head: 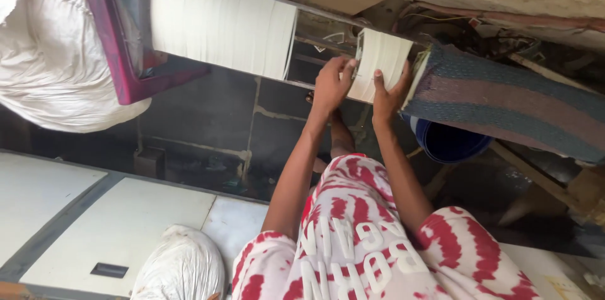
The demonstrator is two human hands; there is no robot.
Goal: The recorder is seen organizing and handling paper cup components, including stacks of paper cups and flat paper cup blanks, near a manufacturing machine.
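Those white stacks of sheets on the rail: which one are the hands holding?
The smaller stack, on the right beside the blue woven cloth. The left hand and right hand grip its two sides. The bigger stack, further left, is untouched.

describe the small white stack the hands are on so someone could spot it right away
Follow the long metal rail across the top. Right of the wide white stack, a smaller white stack sits beside the blue-and-brown woven cloth. It is the narrower one, gripped by the left hand and right hand.
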